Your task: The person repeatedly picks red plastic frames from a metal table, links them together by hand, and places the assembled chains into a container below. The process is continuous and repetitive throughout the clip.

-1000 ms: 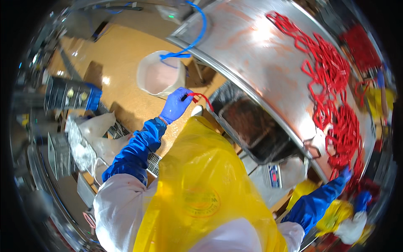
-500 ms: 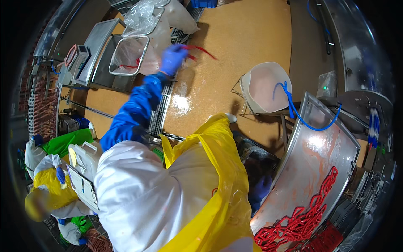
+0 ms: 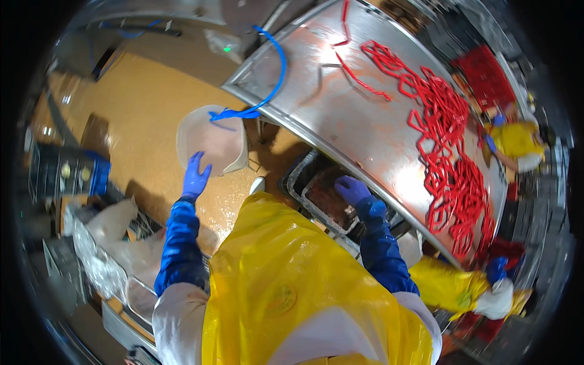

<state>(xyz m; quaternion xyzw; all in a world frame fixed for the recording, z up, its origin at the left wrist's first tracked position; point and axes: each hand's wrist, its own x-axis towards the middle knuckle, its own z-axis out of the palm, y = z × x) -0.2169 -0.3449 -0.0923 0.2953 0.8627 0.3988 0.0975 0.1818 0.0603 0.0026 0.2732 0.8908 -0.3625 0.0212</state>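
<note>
The left hand (image 3: 196,176), in a blue glove, is stretched out left of the frame's middle, its arm in a long blue sleeve rising from the lower left. Its fingers are spread open and hold nothing; the fingertips overlap the near rim of a white plastic bucket (image 3: 213,139), though contact cannot be judged. The bucket stands on the tan floor (image 3: 140,115) in the upper-left half and shows a pale pinkish inside; what fills it cannot be made out. A blue hose (image 3: 275,67) curves down from the top of the frame to the bucket's upper rim.

The right hand (image 3: 351,190), also blue-gloved, is at the centre, fingers bent loosely downward over a metal tray (image 3: 316,194) holding a dark reddish-brown mass. Whether the hand grips anything cannot be told. The tray sits just below the edge of a big stainless-steel table (image 3: 340,115) that runs from top centre to the right side. Long chains of red sausage links (image 3: 450,146) lie spread over the table's right part.

A yellow apron (image 3: 286,274) fills the lower middle. At the right edge, other workers in yellow stand beside the table.
</note>
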